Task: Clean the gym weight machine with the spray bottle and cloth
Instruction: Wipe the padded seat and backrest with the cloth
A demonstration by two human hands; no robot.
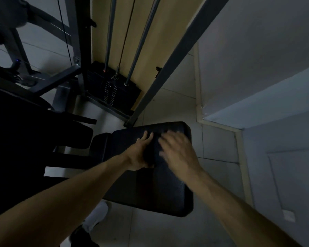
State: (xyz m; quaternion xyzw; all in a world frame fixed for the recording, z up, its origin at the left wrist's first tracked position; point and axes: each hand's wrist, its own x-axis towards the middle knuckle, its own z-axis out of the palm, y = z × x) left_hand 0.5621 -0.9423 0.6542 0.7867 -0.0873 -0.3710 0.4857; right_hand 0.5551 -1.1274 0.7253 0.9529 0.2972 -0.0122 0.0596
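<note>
**Dim gym corner: both hands on the machine's black pad**

Pale tiled floor (168, 229) and grey wall (257, 50) all round, poorly lit. Weight machine (79, 50) upright at the far side: black weight stack (112, 90), two guide rods (143, 41) rising from it, a thin cable (127, 32) between them, a slanting grey frame post (177, 56) to the right. Nearer, just in front of the stack's base, a black padded seat (159, 189).

Left hand (139, 154) down on the far half of that seat, fingers (145, 135) straight and pointing toward the stack, thumb tucked low beside a dark bunched shape (149, 152) that could be the cloth. Too dark to say for sure, or to say whether gripped or merely pressed.

Right hand (178, 152) just beside the left, over the same seat, smeared by blur, fingers spread and loose, grasping nothing. Both forearms bare, reaching in from the near edge.

Below the seat's near left corner, a white shoe (96, 216) on the tiles.
</note>
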